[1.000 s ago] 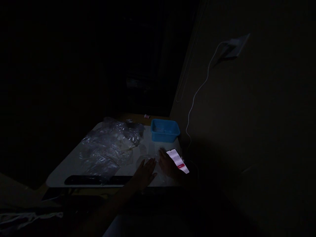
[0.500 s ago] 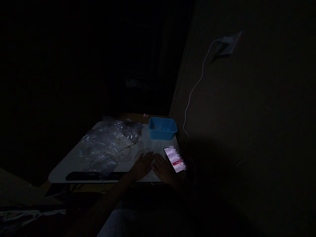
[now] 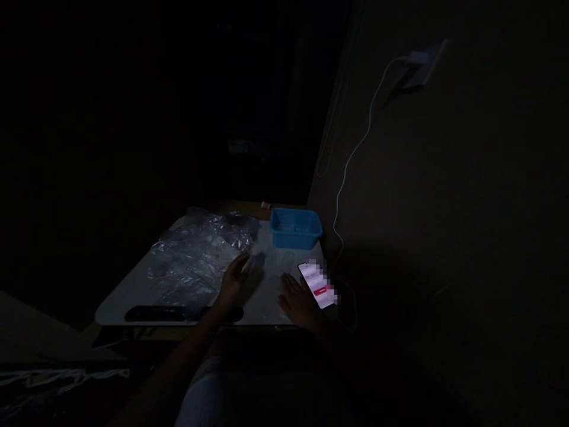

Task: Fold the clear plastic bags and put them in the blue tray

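My left hand (image 3: 233, 279) is raised over the white table (image 3: 262, 308), close to the right edge of a heap of clear plastic bags (image 3: 195, 255). Its fingers are apart and nothing shows in them. My right hand (image 3: 296, 299) lies flat on the tabletop, fingers stretched forward, just left of a lit phone (image 3: 316, 286). Faint clear shapes, perhaps thin plastic, lie on the table ahead of the right hand; the dark hides their detail.
A blue plastic basket (image 3: 296, 230) stands at the table's far right corner. Behind it lies a small pinkish item (image 3: 265, 205). From a wall outlet (image 3: 422, 64), a white cable (image 3: 344, 178) hangs down beside the table. A dark slot (image 3: 155, 314) runs along the front edge.
My left hand has lifted and moved left, away from the right hand, towards the plastic bags. The right hand stays almost in place. The view has shifted slightly.
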The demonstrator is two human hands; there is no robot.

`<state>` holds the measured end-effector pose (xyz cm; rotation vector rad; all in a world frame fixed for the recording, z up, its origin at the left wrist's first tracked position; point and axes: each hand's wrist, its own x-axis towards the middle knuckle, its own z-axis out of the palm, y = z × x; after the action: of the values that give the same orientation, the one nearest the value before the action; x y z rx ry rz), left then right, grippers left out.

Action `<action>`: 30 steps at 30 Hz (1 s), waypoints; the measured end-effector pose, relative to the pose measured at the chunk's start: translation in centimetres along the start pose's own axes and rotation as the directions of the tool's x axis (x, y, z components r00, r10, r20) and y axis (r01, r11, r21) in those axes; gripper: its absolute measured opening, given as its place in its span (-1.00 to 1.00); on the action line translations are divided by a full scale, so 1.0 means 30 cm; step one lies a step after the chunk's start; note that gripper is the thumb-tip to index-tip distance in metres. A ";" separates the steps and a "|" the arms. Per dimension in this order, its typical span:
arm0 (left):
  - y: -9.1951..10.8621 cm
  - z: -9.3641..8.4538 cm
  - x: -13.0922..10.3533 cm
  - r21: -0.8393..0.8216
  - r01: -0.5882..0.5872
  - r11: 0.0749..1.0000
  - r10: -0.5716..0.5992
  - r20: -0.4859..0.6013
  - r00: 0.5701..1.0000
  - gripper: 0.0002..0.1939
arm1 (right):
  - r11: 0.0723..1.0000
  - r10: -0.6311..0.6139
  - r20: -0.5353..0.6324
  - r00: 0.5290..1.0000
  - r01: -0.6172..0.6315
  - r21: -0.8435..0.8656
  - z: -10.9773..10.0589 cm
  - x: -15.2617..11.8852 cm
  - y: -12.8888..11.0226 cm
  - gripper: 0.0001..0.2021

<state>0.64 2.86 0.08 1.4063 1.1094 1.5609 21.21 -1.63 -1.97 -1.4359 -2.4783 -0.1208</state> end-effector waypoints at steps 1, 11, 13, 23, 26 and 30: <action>0.000 0.005 0.008 -0.039 0.025 0.999 -0.025 -0.016 1.000 -0.54 | 1.000 -0.001 0.001 1.000 0.001 0.000 0.000 0.000 0.001 -0.49; 0.008 0.069 0.039 -0.056 0.011 0.998 -0.002 0.159 0.987 -0.69 | 1.000 0.003 -0.018 1.000 -0.002 0.018 0.004 -0.002 -0.001 -0.50; 0.011 0.096 0.042 -0.016 -0.028 0.999 0.030 0.173 0.984 -0.71 | 1.000 0.007 -0.024 1.000 -0.007 0.018 0.006 -0.002 0.000 -0.51; 0.005 0.041 0.043 0.249 -0.133 0.959 0.101 0.139 0.985 -0.69 | 0.997 0.013 0.008 1.000 -0.014 0.080 0.003 0.001 0.001 -0.51; -0.014 -0.024 0.004 0.479 -0.287 0.830 0.148 0.306 0.941 -0.64 | 0.992 0.013 0.011 1.000 -0.014 0.126 0.004 -0.001 0.006 -0.49; -0.090 -0.067 -0.037 0.673 -0.433 0.600 0.178 0.415 0.892 -0.63 | 0.980 0.014 0.040 0.999 -0.021 0.198 0.003 0.000 0.017 -0.44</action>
<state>-1.29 2.53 -2.88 2.4366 1.4495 1.0207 21.63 -1.36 -2.07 -1.3875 -2.4275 0.1554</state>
